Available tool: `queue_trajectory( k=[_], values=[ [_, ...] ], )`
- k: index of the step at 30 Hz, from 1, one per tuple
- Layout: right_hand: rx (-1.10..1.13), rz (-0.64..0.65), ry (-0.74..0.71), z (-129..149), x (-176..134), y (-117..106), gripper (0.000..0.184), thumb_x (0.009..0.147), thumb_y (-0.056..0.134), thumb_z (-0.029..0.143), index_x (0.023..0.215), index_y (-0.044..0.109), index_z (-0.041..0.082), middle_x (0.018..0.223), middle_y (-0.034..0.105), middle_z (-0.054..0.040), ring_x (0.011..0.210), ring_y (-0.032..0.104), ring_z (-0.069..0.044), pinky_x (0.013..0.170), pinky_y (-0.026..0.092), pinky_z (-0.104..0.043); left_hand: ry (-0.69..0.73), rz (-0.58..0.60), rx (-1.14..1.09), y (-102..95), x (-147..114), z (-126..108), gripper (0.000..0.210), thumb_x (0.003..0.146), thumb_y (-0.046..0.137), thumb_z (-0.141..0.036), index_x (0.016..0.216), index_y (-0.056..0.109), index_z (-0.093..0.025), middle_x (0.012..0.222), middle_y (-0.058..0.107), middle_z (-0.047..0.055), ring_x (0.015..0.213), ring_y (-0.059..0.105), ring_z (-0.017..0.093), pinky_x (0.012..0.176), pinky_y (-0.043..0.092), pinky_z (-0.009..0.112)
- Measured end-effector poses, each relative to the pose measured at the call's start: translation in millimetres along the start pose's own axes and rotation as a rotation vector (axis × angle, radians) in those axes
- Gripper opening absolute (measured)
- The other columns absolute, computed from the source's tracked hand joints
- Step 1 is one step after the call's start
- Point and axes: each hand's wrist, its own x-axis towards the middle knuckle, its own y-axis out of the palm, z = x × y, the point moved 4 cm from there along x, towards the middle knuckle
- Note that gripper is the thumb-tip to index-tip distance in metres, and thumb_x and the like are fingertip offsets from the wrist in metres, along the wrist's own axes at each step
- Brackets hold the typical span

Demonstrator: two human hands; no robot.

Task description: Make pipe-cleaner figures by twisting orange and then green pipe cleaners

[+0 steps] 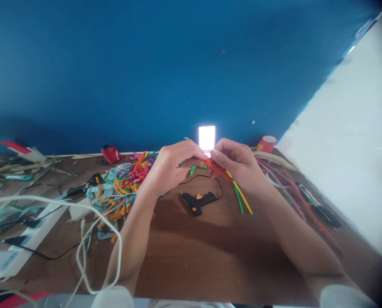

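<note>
Both hands meet over the middle of the table, in front of a brightly lit screen (pixel 207 137). My right hand (pixel 237 160) is closed around a bundle of pipe cleaners (pixel 221 169), fuzzy orange on top, with a yellow and a green stem hanging below. The fingers of my left hand (pixel 181 160) pinch the bundle's orange end. A curled green piece (pixel 197 167) shows just under the left fingers; whether it joins the bundle I cannot tell. Below the hands a black glue gun (pixel 197 202) with an orange trigger lies on its side.
A tangled heap of coloured pipe cleaners (pixel 127 182) covers the left side of the table (pixel 210 256). A white power strip (pixel 27 239) and a looping white cable (pixel 120 239) lie nearer. Red cans (pixel 110 154) stand by the wall. Long stems and black pens (pixel 319 205) lie right.
</note>
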Motion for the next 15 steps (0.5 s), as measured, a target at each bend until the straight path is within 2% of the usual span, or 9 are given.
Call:
queue_trajectory(
  k=[2,6,15],
  values=[
    [0.175,0.089,0.116,-2.3,-0.3,1.7,0.03,0.089,0.069,0.044,0.079,0.056,0.018,0.065,0.066,0.0012,0.055,0.063,-0.011,0.052,0.052,-0.023,0.05,0.006,-0.026,0.7,0.0,-1.2,0.012,0.093,0.06,-0.012,0.092,0.069,-0.02,0.09,0.072,0.005,0.083,0.067,0.013,0.073,0.052,0.026],
    [0.356,0.231,0.239,-3.3,-0.8,3.4,0.03,0.086,0.073,0.042,0.079,0.057,0.017,0.062,0.069,-0.0001,0.047,0.062,-0.01,0.046,0.052,-0.02,0.115,-0.012,-0.079,1.8,-0.5,-2.7,0.013,0.092,0.062,-0.011,0.093,0.07,-0.021,0.091,0.074,0.005,0.083,0.068,0.012,0.072,0.054,0.024],
    [0.518,0.414,0.413,0.9,-7.0,4.4,0.025,0.089,0.07,0.038,0.084,0.057,0.017,0.065,0.071,-0.0001,0.047,0.065,-0.008,0.039,0.046,-0.012,0.155,-0.073,-0.159,2.4,0.9,-8.6,0.007,0.089,0.069,-0.016,0.089,0.072,-0.021,0.086,0.077,0.004,0.081,0.072,0.014,0.071,0.057,0.025]
  ],
)
